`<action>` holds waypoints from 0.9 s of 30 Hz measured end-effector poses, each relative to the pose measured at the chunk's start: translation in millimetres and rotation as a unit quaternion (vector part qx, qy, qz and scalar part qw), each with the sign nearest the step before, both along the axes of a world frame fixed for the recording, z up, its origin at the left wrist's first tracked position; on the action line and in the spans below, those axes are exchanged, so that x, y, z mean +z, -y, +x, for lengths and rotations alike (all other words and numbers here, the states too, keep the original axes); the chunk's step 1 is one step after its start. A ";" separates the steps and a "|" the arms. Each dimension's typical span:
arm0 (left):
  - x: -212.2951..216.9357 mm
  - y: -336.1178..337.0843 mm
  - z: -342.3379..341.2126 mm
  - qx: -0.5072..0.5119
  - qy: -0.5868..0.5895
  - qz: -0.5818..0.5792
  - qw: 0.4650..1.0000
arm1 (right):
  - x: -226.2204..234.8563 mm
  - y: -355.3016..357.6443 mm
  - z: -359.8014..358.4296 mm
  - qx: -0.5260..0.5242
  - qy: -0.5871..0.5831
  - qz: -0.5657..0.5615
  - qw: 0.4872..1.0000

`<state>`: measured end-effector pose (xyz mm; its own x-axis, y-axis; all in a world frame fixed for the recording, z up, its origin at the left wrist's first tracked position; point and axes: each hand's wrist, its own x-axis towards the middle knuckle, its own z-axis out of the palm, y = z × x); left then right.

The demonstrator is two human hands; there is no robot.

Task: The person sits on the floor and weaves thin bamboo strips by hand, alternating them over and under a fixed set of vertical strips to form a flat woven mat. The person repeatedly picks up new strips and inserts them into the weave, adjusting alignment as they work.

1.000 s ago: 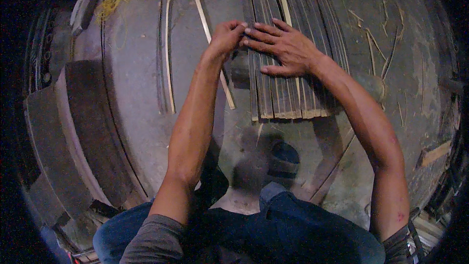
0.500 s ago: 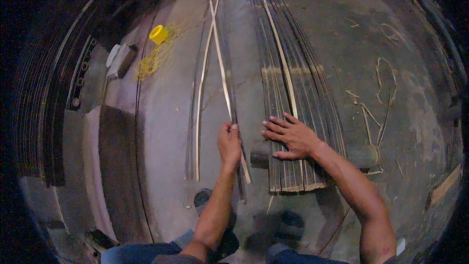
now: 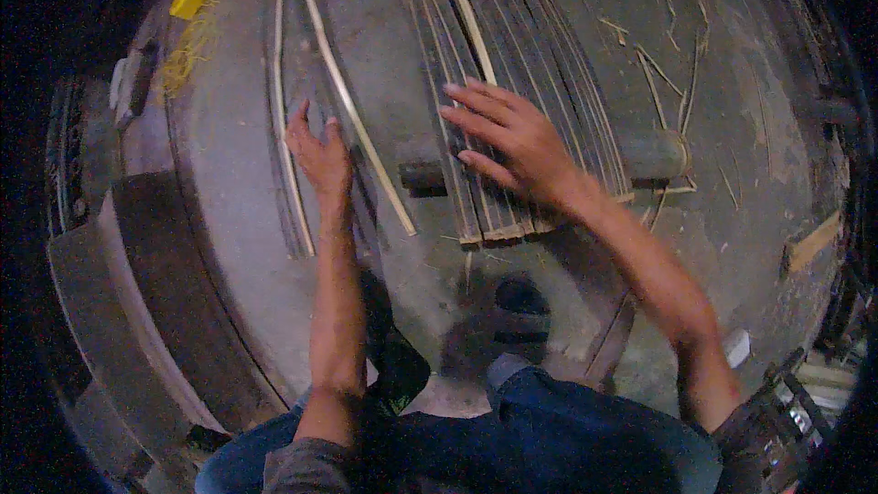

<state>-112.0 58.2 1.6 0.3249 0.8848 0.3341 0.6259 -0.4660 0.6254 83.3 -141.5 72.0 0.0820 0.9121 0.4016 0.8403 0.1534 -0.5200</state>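
Note:
Long thin pale strips, looking like split bamboo or wood, lie on the floor: a left strip [image 3: 280, 64] and a right strip [image 3: 370, 151]. Between them is my left hand [image 3: 320, 154], thumb and fingers apart, holding nothing. Its fingertips are close to the left strip; whether they touch it I cannot tell. My right hand [image 3: 517, 142] is spread over the near end of a panel of narrow slats [image 3: 572, 114], palm down. A brighter strip [image 3: 465, 14] runs lengthwise along the panel and passes behind my right fingers.
A round log [image 3: 663, 157] lies crosswise beneath the panel's near end. Yellow string [image 3: 183, 59] trails from a yellow spool [image 3: 188, 1] at the far left. Loose thin offcuts [image 3: 660, 73] litter the floor on the right. A long dark board [image 3: 174, 256] borders the left side.
My left hand has let go of the right strip and moved left with its fingers parted. My right hand remains over the panel. The view has tilted down and shifted.

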 end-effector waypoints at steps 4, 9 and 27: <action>48.0 24.7 44.7 -0.159 0.053 -0.013 0.986 | -6.2 115.0 -105.1 -0.208 -0.601 -0.080 0.768; 46.0 66.0 82.6 -0.315 0.017 0.021 0.949 | -35.3 147.6 -147.3 -0.361 -0.832 -0.097 0.411; 27.1 88.3 85.3 -0.418 -0.228 0.044 0.878 | -47.7 121.5 -98.6 -0.275 -0.859 -0.072 0.426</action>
